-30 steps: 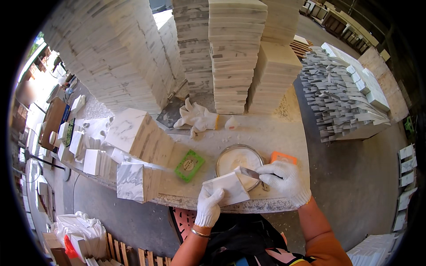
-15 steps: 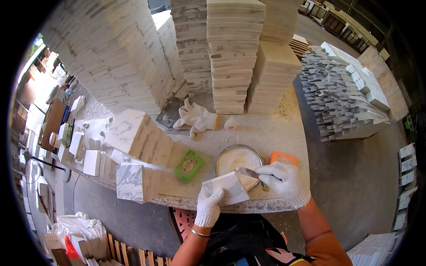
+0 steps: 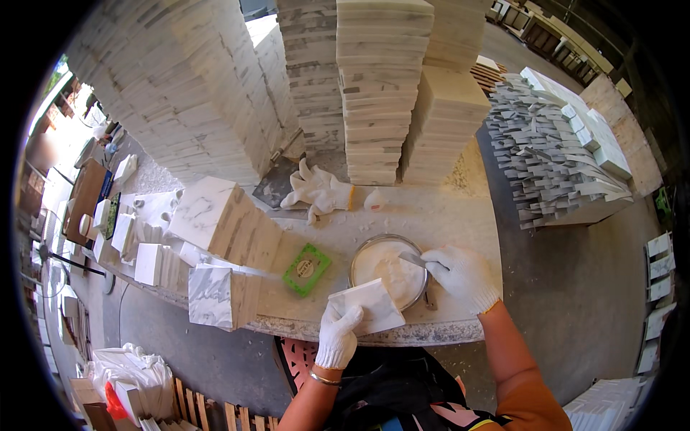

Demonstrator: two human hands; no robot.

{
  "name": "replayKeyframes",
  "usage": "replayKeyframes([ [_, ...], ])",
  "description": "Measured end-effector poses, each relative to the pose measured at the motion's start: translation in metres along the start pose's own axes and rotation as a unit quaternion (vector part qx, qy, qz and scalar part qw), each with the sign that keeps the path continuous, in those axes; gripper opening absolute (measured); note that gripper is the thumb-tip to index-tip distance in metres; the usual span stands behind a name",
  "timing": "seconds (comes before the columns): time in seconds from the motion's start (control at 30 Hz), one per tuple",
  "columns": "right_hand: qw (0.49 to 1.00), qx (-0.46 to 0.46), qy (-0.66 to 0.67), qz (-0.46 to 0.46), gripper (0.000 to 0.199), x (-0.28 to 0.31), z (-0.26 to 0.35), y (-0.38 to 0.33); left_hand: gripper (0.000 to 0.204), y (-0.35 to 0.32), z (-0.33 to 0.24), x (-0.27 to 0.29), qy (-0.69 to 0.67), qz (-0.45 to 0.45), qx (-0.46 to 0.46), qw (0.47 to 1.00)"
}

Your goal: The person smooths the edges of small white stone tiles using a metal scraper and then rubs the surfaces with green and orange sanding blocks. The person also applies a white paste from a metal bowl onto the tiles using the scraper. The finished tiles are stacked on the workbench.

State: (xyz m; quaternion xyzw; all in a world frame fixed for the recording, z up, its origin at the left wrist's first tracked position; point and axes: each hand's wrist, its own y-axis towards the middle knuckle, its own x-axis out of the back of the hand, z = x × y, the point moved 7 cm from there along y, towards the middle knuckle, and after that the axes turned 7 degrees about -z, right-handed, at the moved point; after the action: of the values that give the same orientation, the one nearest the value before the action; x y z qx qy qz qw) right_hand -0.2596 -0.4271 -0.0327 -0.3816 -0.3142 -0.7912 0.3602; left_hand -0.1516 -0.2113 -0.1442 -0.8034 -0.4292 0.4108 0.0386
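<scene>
White knit gloves cover both my hands. Near the table's front edge, my left hand grips a white marble tile with grey veins, thumb on top, the tile tilted beside the bowl. In my right hand is a small putty knife, its flat blade over the right part of a round metal bowl. The bowl holds a white powdery or pasty filling. The knife's handle is hidden in my fingers. A green box lies left of the bowl.
Tall tile stacks rise along the table's far side. A spare white glove and a small white lump lie before them. Shorter tile piles stand at the left. Beyond the table's right edge is a heap of grey-edged slabs.
My right hand has moved up and away from the tile, taking the putty knife over the bowl. It now covers the orange box seen before. My left hand keeps its place.
</scene>
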Motion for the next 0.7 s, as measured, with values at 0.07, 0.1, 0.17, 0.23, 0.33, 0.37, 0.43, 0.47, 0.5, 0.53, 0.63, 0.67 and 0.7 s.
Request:
replayKeyframes([
  [0.07, 1.000, 0.004, -0.015, 0.026, 0.021, -0.011, -0.007, 0.003, 0.051, 0.001, 0.001, 0.000, -0.001, 0.002, 0.005, 1.000],
  [0.1, 0.999, 0.008, -0.020, 0.047, 0.022, -0.017, -0.009, 0.006, 0.051, 0.002, 0.003, 0.002, 0.000, -0.001, 0.005, 1.000],
  [0.17, 0.996, -0.030, 0.000, 0.082, 0.027, -0.018, -0.009, 0.020, 0.053, 0.003, 0.005, 0.005, 0.003, -0.009, 0.003, 1.000],
  [0.23, 0.986, -0.115, 0.049, 0.112, 0.035, -0.008, -0.004, 0.047, 0.054, 0.003, 0.005, 0.008, 0.007, -0.016, -0.002, 1.000],
  [0.33, 0.998, -0.014, 0.043, 0.032, 0.048, -0.011, -0.009, 0.095, 0.054, 0.002, 0.003, 0.004, 0.006, -0.009, 0.001, 1.000],
  [0.37, 0.998, -0.008, 0.050, 0.034, 0.049, -0.018, -0.008, 0.108, 0.054, 0.002, 0.003, 0.004, 0.006, -0.008, 0.007, 1.000],
  [0.43, 0.997, 0.007, 0.064, 0.040, 0.052, -0.038, -0.004, 0.130, 0.053, 0.002, 0.003, 0.006, 0.005, -0.009, 0.018, 1.000],
  [0.47, 0.997, 0.022, 0.067, 0.044, 0.050, -0.051, -0.008, 0.138, 0.053, 0.001, 0.004, 0.006, 0.002, -0.010, 0.023, 1.000],
  [0.5, 0.996, 0.038, 0.070, 0.047, 0.048, -0.066, -0.014, 0.145, 0.053, 0.002, 0.003, 0.004, 0.004, -0.008, 0.018, 1.000],
  [0.53, 0.994, 0.057, 0.077, 0.056, 0.045, -0.081, -0.015, 0.151, 0.053, 0.001, 0.002, 0.006, 0.004, -0.014, 0.011, 1.000],
  [0.63, 0.979, 0.004, 0.107, 0.176, 0.041, -0.103, -0.024, 0.155, 0.054, 0.000, 0.001, 0.002, 0.007, -0.013, 0.002, 1.000],
  [0.67, 0.976, -0.027, 0.136, 0.165, 0.037, -0.100, -0.024, 0.152, 0.054, 0.000, 0.000, 0.002, 0.007, -0.012, -0.002, 1.000],
  [0.7, 0.973, -0.059, 0.165, 0.153, 0.032, -0.095, -0.025, 0.147, 0.054, 0.001, -0.001, 0.003, 0.010, -0.012, -0.002, 1.000],
])
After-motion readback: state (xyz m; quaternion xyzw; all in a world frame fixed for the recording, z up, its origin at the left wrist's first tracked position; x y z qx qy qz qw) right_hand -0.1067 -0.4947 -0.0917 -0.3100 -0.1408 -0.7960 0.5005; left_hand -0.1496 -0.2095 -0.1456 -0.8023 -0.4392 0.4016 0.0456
